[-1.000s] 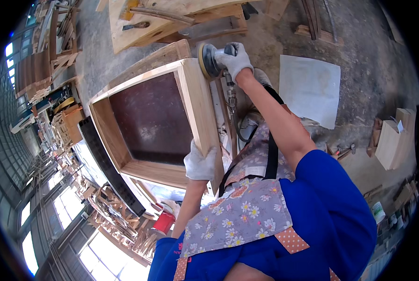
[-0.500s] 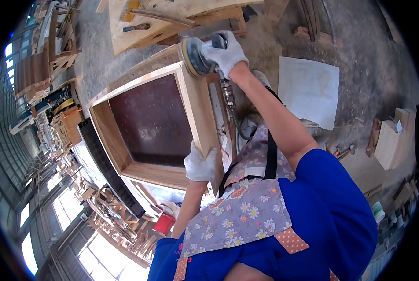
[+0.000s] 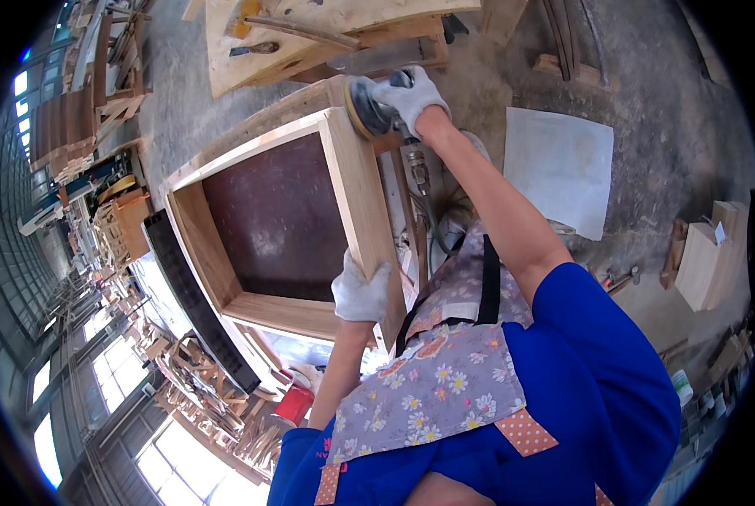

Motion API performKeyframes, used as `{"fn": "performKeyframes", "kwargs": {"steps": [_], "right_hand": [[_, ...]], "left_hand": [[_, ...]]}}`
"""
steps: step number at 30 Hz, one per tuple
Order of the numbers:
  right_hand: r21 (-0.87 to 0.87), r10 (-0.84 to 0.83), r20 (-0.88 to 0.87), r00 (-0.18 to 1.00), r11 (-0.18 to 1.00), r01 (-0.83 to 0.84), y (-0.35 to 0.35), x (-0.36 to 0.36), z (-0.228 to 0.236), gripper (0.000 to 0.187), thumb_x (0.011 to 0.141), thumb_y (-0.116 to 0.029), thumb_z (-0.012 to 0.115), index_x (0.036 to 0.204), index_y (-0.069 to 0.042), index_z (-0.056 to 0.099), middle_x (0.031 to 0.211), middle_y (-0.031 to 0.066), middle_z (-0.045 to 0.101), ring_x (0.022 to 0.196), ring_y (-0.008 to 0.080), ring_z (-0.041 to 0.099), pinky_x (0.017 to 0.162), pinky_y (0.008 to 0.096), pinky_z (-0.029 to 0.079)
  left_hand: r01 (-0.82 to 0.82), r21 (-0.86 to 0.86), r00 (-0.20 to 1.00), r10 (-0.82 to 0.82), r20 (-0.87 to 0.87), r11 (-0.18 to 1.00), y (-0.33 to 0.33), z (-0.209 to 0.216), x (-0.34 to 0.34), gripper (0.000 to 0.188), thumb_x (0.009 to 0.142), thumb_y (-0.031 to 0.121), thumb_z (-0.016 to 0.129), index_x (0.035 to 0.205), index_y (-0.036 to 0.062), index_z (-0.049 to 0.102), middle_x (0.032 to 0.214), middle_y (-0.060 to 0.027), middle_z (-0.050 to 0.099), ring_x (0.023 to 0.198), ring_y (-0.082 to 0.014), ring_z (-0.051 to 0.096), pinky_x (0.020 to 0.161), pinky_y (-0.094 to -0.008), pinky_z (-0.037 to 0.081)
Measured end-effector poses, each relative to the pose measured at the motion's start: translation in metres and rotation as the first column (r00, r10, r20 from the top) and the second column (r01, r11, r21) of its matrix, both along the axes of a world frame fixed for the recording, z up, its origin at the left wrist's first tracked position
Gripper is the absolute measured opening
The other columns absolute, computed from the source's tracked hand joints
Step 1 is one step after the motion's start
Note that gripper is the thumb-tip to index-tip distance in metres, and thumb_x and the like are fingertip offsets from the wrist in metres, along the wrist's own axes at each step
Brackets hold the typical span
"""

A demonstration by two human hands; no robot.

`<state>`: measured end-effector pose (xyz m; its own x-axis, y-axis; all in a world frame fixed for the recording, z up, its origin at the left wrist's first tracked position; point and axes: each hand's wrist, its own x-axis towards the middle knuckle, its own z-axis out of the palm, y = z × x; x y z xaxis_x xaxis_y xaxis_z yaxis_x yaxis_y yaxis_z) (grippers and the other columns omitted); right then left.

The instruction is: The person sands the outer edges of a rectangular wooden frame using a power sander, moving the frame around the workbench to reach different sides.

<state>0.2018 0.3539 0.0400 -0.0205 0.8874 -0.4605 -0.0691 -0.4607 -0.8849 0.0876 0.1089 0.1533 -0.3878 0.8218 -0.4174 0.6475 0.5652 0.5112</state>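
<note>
In front of me stands a rectangular wooden frame (image 3: 362,190), like a drawer or cabinet box, with a dark brown panel (image 3: 272,219) inside it. My right hand (image 3: 415,94), in a pale work glove, is wrapped round a pneumatic disc sander (image 3: 367,105). The sander's round pad is tilted against the outer right side of the frame, near its far corner. From the sander's handle a metal coupling and hose (image 3: 420,177) run down toward my apron. My gloved left hand (image 3: 361,289) grips the near end of the same side board, fingers over its edge.
Beyond the frame is a plywood-topped bench (image 3: 293,51) with a brush (image 3: 255,49) and a wooden stick. A pale sheet (image 3: 558,169) lies on the floor to the right, near stacked wood blocks (image 3: 706,261). A red container (image 3: 293,405) sits by my left forearm.
My right hand has shifted the sander slightly down and to the right along the board's outer face. The left hand keeps its hold on the frame.
</note>
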Motion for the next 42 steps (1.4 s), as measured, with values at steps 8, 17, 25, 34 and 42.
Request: {"fn": "performKeyframes", "kwargs": {"steps": [8, 17, 25, 34, 42], "right_hand": [[-0.031, 0.015, 0.006, 1.000, 0.999, -0.015, -0.027, -0.006, -0.020, 0.068, 0.060, -0.035, 0.078, 0.112, -0.002, 0.050, 0.097, 0.0111, 0.060, 0.087, 0.0192, 0.057, 0.081, 0.0294, 0.046], [-0.108, -0.053, -0.089, 0.995, 0.993, 0.043, -0.010, -0.017, -0.036, 0.070, 0.062, -0.032, 0.078, 0.112, 0.004, 0.045, 0.093, 0.0066, 0.060, 0.083, 0.0150, 0.055, 0.076, 0.0277, 0.047], [-0.190, -0.133, -0.069, 0.989, 0.975, 0.118, -0.080, 0.019, -0.070, 0.065, 0.060, -0.021, 0.081, 0.112, -0.002, 0.049, 0.096, 0.0075, 0.058, 0.084, 0.0153, 0.056, 0.074, 0.0277, 0.049], [-0.199, -0.234, -0.357, 0.904, 0.965, 0.172, -0.104, 0.067, -0.028, 0.060, 0.064, -0.007, 0.081, 0.113, -0.002, 0.048, 0.098, 0.0075, 0.056, 0.084, 0.0155, 0.056, 0.071, 0.0273, 0.050], [-0.173, -0.206, -0.245, 0.947, 0.971, 0.166, -0.141, 0.091, -0.023, 0.062, 0.063, -0.007, 0.081, 0.116, -0.008, 0.049, 0.098, 0.0081, 0.057, 0.078, 0.0182, 0.059, 0.055, 0.0311, 0.052]], "left_hand": [[-0.010, 0.005, 1.000, 0.010, -0.005, 1.000, 0.003, 0.003, 0.001, 0.045, 0.076, 0.012, 0.067, 0.116, -0.0036, 0.052, 0.091, -0.0136, 0.068, 0.081, -0.0171, 0.067, 0.072, -0.0302, 0.052], [-0.017, 0.020, 1.000, 0.017, -0.002, 1.000, 0.009, -0.002, -0.004, 0.043, 0.076, 0.011, 0.067, 0.114, -0.0027, 0.053, 0.094, -0.0125, 0.068, 0.082, -0.0153, 0.065, 0.073, -0.0298, 0.052], [-0.052, 0.075, 0.994, 0.045, 0.096, 0.996, 0.012, -0.009, -0.008, 0.041, 0.075, 0.008, 0.066, 0.113, -0.0031, 0.054, 0.095, -0.0113, 0.067, 0.083, -0.0132, 0.063, 0.075, -0.0278, 0.051], [-0.018, 0.096, 0.990, 0.004, 0.142, 0.995, 0.029, -0.004, -0.014, 0.041, 0.074, 0.003, 0.066, 0.113, -0.0035, 0.054, 0.099, -0.0100, 0.066, 0.085, -0.0128, 0.062, 0.077, -0.0263, 0.050], [-0.097, 0.270, 0.945, 0.004, 0.327, 0.958, 0.044, 0.037, -0.033, 0.040, 0.071, 0.005, 0.068, 0.109, -0.0035, 0.058, 0.094, -0.0104, 0.068, 0.081, -0.0153, 0.064, 0.074, -0.0289, 0.051]]}}
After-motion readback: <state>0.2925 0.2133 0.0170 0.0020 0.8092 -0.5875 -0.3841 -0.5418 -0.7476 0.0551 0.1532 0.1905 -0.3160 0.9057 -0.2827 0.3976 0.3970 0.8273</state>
